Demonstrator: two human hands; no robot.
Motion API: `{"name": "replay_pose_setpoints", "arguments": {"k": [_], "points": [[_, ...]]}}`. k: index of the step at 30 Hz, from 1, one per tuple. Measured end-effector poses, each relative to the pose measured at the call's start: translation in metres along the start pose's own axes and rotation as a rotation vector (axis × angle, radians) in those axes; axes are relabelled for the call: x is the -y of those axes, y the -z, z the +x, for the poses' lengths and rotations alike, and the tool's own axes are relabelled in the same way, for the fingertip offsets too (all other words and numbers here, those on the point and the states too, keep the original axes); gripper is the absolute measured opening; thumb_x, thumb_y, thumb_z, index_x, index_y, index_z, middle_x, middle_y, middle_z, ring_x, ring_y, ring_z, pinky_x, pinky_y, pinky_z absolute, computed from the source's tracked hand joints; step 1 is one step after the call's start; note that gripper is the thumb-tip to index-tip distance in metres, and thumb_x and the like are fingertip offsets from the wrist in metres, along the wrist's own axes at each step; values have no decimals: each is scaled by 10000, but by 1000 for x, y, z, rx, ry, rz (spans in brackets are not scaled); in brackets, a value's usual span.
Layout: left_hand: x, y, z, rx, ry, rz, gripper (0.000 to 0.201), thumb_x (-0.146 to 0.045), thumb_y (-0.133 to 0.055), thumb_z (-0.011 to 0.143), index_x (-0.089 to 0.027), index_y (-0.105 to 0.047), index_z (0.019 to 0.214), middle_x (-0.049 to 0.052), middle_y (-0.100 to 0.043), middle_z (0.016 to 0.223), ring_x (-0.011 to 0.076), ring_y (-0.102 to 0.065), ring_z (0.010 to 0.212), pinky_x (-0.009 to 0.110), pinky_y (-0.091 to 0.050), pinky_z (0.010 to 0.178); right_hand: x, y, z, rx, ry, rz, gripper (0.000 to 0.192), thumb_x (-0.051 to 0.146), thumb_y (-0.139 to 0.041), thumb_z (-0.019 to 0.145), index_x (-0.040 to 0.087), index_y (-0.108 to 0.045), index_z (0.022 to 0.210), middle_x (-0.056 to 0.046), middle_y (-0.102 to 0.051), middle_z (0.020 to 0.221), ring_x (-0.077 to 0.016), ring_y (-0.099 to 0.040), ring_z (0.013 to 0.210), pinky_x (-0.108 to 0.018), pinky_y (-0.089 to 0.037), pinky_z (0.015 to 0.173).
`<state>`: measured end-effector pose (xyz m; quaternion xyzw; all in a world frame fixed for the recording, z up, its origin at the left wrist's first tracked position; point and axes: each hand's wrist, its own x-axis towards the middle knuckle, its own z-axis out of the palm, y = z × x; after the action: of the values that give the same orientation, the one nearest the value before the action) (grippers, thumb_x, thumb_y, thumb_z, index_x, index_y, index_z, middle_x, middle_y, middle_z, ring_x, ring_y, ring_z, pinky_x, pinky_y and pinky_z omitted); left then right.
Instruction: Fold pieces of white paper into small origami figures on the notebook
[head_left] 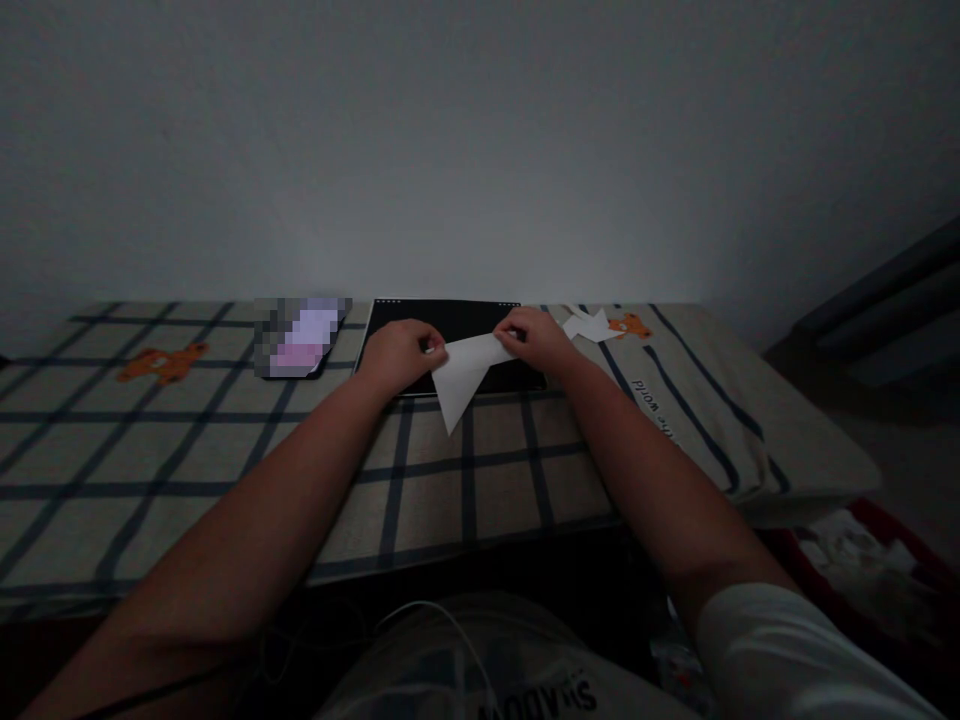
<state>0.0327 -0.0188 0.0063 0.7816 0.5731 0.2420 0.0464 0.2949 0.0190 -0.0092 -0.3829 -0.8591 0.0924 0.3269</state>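
A sheet of white paper, folded to a downward point, hangs between my two hands. My left hand pinches its upper left corner between thumb and fingers. At the upper right end, my right hand is closed on the same paper. Both hands are over a flat black board or pad with small pale marks along its far edge. Just beyond my right hand lies a folded white paper piece, partly hidden by that hand.
A checked tablecloth with orange bear prints covers the table, which stands against a grey wall. A phone with a blurred, lit screen lies to the left. At lower right, a red container holds pale crumpled stuff. A thin white cable crosses my lap.
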Motion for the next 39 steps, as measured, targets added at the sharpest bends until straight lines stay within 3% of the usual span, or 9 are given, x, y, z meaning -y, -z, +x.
{"name": "replay_pose_setpoints", "arguments": {"k": [17,27,31,33,39], "points": [[4,5,1,15,19,-12,101,-305,-706,795,-224,-766,786,53,-774,871,231,-681,788,325,-442,652,-10,4,-2,-52,-56,7,133,216,-613,884,209,-713,797,-74,-713,859,-215,-603,824,-369,-444,798],[11,7,2,-69,148,77,180,-343,-634,828,-218,-763,825,82,-784,914,267,-687,830,336,-484,681,-16,5,-5,-62,-104,39,141,212,-605,884,201,-721,804,-65,-711,852,-205,-591,797,-352,-436,757],[9,3,2,-120,-17,17,319,-338,-538,911,-182,-782,1044,106,-787,1067,272,-693,996,363,-518,858,-10,1,-3,-12,-67,22,124,204,-630,893,208,-741,837,-71,-726,889,-217,-604,857,-362,-443,808],[4,0,1,-77,-125,30,379,-384,-508,955,-185,-783,1122,106,-787,1121,278,-686,1073,378,-507,937,-3,-3,-2,31,-22,17,123,205,-635,905,208,-751,864,-71,-731,908,-219,-606,888,-365,-446,841],[-7,-6,-3,85,-200,126,409,-414,-458,1002,-228,-797,1134,93,-791,1143,295,-704,1089,380,-517,885,15,-15,-1,53,59,4,143,234,-627,929,199,-763,910,-76,-725,938,-216,-599,916,-346,-438,837]]}}
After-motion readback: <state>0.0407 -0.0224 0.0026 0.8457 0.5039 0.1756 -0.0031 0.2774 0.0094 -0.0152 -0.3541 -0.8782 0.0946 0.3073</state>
